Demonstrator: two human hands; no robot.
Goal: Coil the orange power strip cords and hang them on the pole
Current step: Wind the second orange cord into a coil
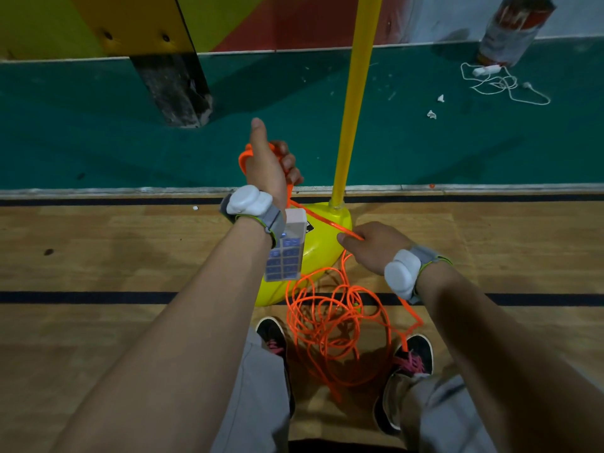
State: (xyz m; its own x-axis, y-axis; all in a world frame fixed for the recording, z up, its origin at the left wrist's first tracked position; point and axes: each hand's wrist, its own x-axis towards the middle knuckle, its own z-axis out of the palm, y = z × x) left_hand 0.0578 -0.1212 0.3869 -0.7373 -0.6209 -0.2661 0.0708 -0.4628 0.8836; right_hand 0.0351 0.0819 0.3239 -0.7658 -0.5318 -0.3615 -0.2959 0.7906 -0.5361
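My left hand [269,165] is raised in front of me, shut on a few loops of the orange cord [330,331]. The white power strip [287,248] hangs below that wrist. A taut stretch of cord runs from the left hand down to my right hand [376,245], which pinches it between thumb and fingers. The remaining cord lies in a loose tangle on the wooden floor between my shoes. The yellow pole [356,103] rises from its yellow base [330,230] just beyond my hands.
A white power strip with a white cord [500,81] lies on the green floor at the far right, beside a wrapped red object [513,31]. A dark post [176,89] stands at the back left. Small white scraps [431,114] dot the green floor.
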